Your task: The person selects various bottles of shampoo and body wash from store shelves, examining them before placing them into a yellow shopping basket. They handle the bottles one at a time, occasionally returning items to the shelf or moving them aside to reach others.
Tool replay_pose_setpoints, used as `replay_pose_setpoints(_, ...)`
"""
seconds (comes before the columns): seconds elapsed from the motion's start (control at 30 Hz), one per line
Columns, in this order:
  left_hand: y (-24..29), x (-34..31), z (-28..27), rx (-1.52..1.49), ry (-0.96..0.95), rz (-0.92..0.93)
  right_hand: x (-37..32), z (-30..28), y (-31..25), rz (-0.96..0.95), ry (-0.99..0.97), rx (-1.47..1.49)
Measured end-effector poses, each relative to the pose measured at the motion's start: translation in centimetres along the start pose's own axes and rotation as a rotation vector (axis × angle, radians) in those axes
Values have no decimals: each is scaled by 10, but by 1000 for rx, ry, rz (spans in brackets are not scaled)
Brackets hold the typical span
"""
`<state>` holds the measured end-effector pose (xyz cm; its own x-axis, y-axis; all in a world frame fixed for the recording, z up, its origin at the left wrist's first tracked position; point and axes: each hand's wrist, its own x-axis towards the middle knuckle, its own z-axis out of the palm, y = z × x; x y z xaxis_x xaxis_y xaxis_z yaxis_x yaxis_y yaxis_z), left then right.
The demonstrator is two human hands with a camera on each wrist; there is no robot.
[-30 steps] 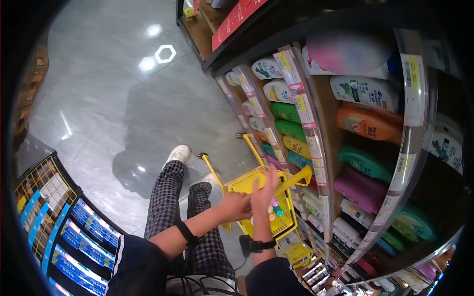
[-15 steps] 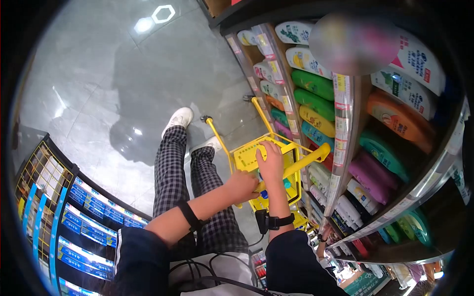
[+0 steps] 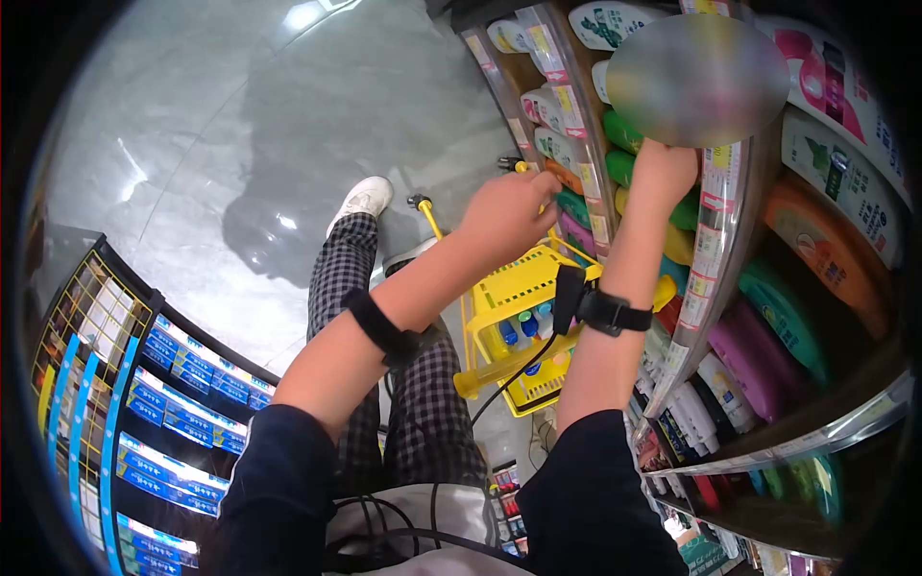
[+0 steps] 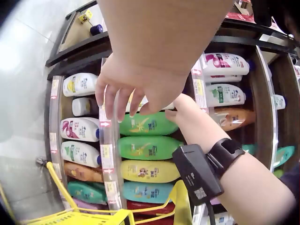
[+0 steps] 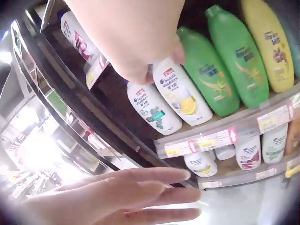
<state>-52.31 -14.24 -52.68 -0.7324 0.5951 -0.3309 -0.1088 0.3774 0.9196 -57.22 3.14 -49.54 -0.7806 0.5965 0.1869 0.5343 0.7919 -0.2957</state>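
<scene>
My right hand (image 5: 136, 42) grips the top of a white shampoo bottle (image 5: 183, 96) with a lemon on its label; the cap is hidden by the fingers. That bottle stands on the shelf between a white bottle with green leaves (image 5: 152, 110) and a green bottle (image 5: 211, 75). In the head view a blurred patch covers part of the shelf just beyond my right hand (image 3: 663, 178). My left hand (image 3: 514, 216) hovers in front of the shelves, fingers extended and holding nothing. The left wrist view shows its fingers (image 4: 123, 101) spread before the bottles.
Below my arms stands a yellow shopping cart (image 3: 523, 278) with several bottles in it, its handle (image 3: 509, 370) crossing beneath my right wrist. More shampoo bottles (image 3: 826, 259) fill the shelves at right. Blue boxes (image 3: 182, 422) line a rack at left.
Both hands have left the cart's handle area and moved forward toward the shelves. My right hand has taken hold of the white shampoo bottle; my left hand has risen over the cart's far end.
</scene>
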Motion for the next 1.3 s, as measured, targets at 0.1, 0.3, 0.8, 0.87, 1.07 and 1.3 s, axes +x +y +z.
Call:
replay_pose_setpoints(0.1, 7, 13, 2, -51, 30, 16, 17, 2, 1, 205, -93, 41)
replay_pose_setpoints(0.3, 13, 28, 0, -107, 74, -5, 14, 9, 10, 139, 78, 207)
replay_pose_setpoints(0.8, 13, 36, 8, -118, 105, 16, 19, 9, 10, 386, 40, 804)
replay_pose_setpoints(0.87, 9, 38, 11, -121, 82, -7, 27, 12, 15, 412, 23, 842)
replay_pose_setpoints(1.07, 7, 42, 17, -118, 21, -93, -10, 7, 21, 187, 60, 787)
replay_pose_setpoints(1.3, 15, 70, 49, -21, 6, 0, -29, -19, 54, 215, 11, 181)
